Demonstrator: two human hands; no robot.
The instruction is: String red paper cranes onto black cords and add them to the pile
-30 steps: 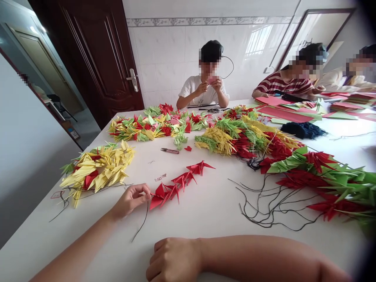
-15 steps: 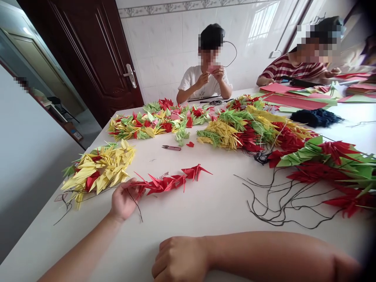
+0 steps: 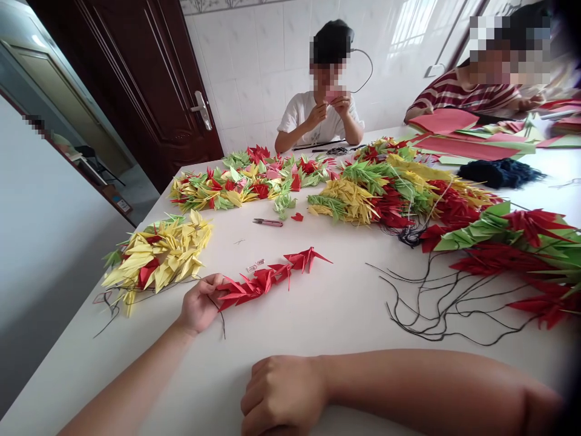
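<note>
My left hand is closed around the left end of a string of red folded paper cranes. The cranes stretch to the right just above or on the white table, and I cannot tell whether they touch it. A dark thread hangs from beside my fingers. Nearer to me, my right hand rests in a loose fist on the table, knuckles up. Its palm side is hidden, and nothing shows sticking out of it. Two small printed labels lie just behind the red cranes.
Thread snips and a red paper piece lie mid-table. Yellow cranes are heaped left; mixed crane strings fill the back and right. Loose black threads spread right. Two co-workers sit across, one holding pink paper.
The far end of the red crane string has dropped and swung slightly nearer the table, with my left hand still gripping it. My view has shifted a little; my right fist stays put.
</note>
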